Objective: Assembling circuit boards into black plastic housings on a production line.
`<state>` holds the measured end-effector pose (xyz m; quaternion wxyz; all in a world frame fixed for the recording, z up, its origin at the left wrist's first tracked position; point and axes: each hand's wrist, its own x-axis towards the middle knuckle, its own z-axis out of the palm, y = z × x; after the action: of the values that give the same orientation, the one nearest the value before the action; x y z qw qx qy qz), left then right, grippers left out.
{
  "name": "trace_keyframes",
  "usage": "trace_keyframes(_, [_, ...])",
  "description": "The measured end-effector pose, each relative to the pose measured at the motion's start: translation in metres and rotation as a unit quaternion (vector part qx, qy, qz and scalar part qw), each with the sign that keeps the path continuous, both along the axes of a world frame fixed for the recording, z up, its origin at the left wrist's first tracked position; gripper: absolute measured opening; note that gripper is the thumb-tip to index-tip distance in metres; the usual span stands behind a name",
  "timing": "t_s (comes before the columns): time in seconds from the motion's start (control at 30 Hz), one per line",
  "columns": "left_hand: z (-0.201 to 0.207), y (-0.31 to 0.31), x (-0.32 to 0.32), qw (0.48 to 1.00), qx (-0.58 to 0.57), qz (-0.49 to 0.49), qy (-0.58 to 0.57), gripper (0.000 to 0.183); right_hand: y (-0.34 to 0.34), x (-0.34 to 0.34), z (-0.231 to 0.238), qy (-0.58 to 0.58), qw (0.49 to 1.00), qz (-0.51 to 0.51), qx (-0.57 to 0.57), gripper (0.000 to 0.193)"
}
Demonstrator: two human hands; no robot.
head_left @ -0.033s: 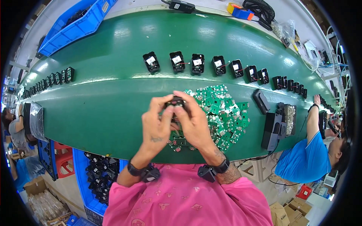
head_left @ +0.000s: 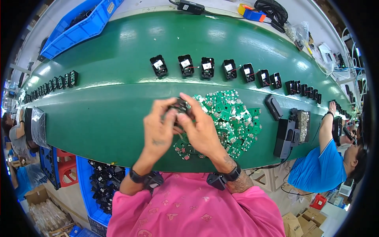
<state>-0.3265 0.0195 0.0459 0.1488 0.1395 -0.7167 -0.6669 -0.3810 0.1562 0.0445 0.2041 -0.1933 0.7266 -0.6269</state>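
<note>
In front of my chest, my left hand [head_left: 158, 125] and my right hand [head_left: 202, 130] are closed around a small black plastic housing [head_left: 180, 106], thumbs on its near side. Motion smears the fingertips, and most of the housing is hidden behind them. Beside and partly beneath my right hand lies a heap of green circuit boards [head_left: 227, 114]. Farther back stands a row of open black housings [head_left: 207, 68], with white pieces inside and thin wires on several of them.
A blue bin of black parts [head_left: 104, 185] sits low at my left. To the right are a black device [head_left: 282, 138], a black case [head_left: 273, 106] and a tray of small metal parts [head_left: 304, 126]. A co-worker in blue [head_left: 321, 168] reaches onto the green table [head_left: 98, 118].
My left hand has shifted slightly left and its fingers have moved on the housing. The housing has turned and now looks blurred. My right hand has hardly moved.
</note>
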Motion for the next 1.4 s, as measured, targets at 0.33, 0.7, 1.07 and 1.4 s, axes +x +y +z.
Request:
trace_keyframes(0.33, [-0.052,-0.232,-0.097,0.968,-0.156,0.183,-0.072,0.033,0.03,-0.033,-0.01,0.359,0.862,-0.062,0.353,0.03])
trace_keyframes(0.7, [-0.041,-0.114,-0.113,0.846,-0.511,-0.028,-0.147,0.094,0.027,-0.027,-0.027,0.382,0.87,-0.055,0.308,0.028])
trace_keyframes(1.07, [-0.03,-0.016,-0.028,0.976,-0.111,-0.185,0.023,0.041,0.06,-0.004,0.007,-0.124,0.982,-0.039,-0.14,0.026])
trace_keyframes(1.4, [-0.014,0.046,0.002,0.972,-0.154,-0.174,0.027,0.043,0.082,0.005,0.02,-0.042,0.991,-0.014,-0.128,0.023])
